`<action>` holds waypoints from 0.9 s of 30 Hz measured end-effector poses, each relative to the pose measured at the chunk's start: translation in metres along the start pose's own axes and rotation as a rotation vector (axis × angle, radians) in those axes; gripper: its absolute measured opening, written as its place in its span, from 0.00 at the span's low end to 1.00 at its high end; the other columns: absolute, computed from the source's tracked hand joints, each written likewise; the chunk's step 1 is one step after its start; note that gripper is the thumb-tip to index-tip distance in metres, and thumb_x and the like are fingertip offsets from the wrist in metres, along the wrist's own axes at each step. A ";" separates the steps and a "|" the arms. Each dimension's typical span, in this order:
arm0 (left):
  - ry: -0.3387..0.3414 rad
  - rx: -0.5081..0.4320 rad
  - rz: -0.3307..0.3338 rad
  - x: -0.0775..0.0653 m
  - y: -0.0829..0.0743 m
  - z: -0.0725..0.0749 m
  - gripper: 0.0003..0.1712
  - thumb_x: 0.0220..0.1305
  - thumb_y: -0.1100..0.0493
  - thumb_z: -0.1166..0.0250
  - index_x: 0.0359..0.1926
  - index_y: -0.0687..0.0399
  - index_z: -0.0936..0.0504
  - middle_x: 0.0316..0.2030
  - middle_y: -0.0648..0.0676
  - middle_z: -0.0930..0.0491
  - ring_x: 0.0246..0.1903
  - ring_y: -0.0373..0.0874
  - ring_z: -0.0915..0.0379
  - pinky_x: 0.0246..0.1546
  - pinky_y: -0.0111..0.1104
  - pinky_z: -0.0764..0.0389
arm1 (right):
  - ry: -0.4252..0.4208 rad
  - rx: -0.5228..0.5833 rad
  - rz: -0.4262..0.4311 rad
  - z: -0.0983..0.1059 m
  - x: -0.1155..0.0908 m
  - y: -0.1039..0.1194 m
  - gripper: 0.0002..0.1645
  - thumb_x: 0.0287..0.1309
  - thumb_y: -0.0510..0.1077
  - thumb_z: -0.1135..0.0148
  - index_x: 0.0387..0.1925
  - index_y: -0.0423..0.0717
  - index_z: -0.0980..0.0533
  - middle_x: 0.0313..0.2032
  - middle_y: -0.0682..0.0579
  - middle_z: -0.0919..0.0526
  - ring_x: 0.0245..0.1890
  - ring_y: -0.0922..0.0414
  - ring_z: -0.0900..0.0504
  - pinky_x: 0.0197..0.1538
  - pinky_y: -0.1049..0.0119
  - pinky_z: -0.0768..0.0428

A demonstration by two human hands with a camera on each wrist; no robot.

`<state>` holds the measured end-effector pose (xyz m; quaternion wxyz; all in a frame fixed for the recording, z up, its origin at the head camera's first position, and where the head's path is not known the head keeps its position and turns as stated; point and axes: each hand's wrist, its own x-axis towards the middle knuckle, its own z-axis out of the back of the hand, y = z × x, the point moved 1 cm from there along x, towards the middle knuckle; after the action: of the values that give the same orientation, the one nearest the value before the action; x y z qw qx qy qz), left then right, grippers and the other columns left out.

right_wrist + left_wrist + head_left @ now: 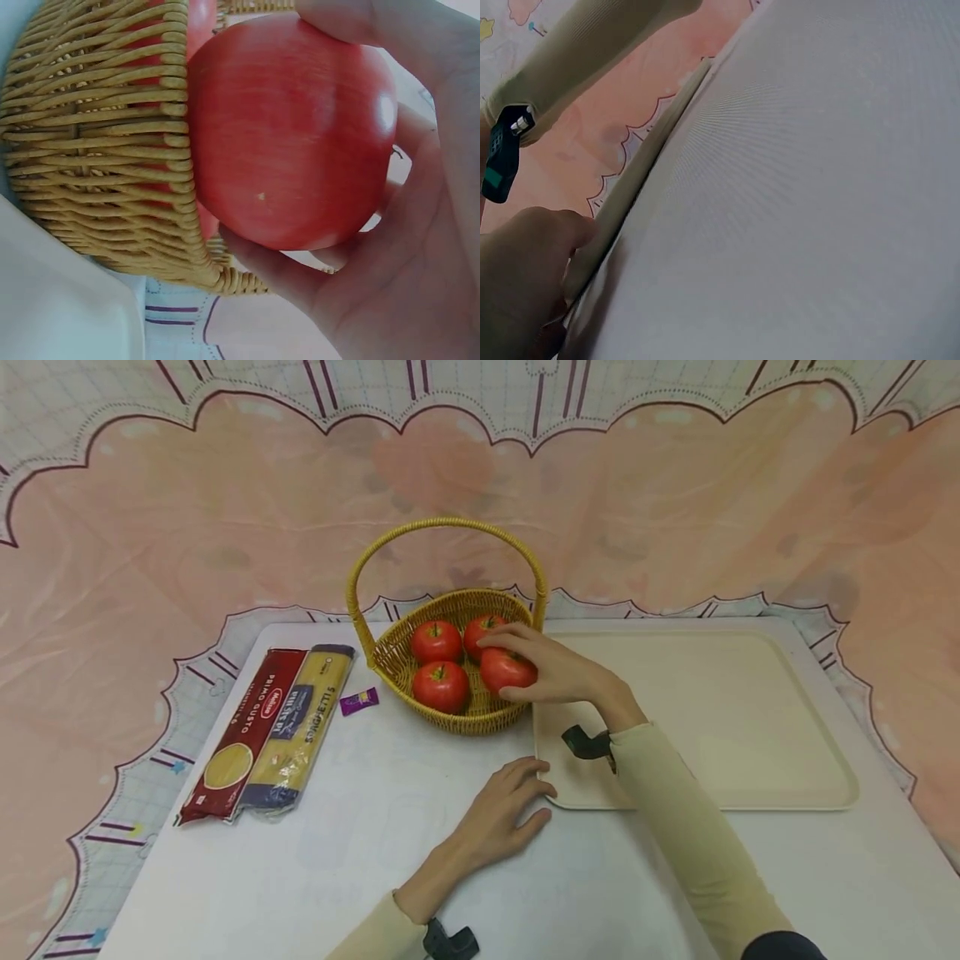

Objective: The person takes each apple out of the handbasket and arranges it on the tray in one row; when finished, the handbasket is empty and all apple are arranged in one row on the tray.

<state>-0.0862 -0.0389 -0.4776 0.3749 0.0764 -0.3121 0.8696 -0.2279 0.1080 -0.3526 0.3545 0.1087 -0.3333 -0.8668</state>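
My right hand (558,668) grips a red apple (292,135), thumb on one side and fingers curled round the other. In the head view that apple overlaps the right side of a yellow wicker basket (480,724); the right wrist view has it at the woven rim. Three more red apples sit inside the basket, one at the front left (441,687), one behind it (436,642), and one at the back right (480,631), partly covered by my fingers. My left hand (498,814) lies with loosely bent fingers at the near left corner of a cream tray (720,718).
Left of the basket lie a red pasta packet (251,727) and a yellow-and-blue spaghetti packet (300,727), side by side. A small purple wrapped sweet (359,701) is between them and the basket. The basket's tall handle (450,522) arches over it. A patterned cloth (675,510) hangs behind the white table (360,860).
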 end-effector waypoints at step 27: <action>0.013 -0.027 0.207 0.033 0.015 0.001 0.30 0.62 0.52 0.40 0.65 0.51 0.34 0.70 0.59 0.44 0.70 0.53 0.47 0.67 0.51 0.40 | -0.344 0.227 -0.046 -0.006 -0.047 -0.019 0.43 0.49 0.44 0.29 0.65 0.59 0.39 0.64 0.57 0.35 0.61 0.53 0.31 0.63 0.50 0.30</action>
<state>-0.1201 -0.0280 -0.4721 0.2862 0.0331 -0.3274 0.8999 -0.2014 0.1478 -0.3717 0.2580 0.0058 -0.4818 -0.8374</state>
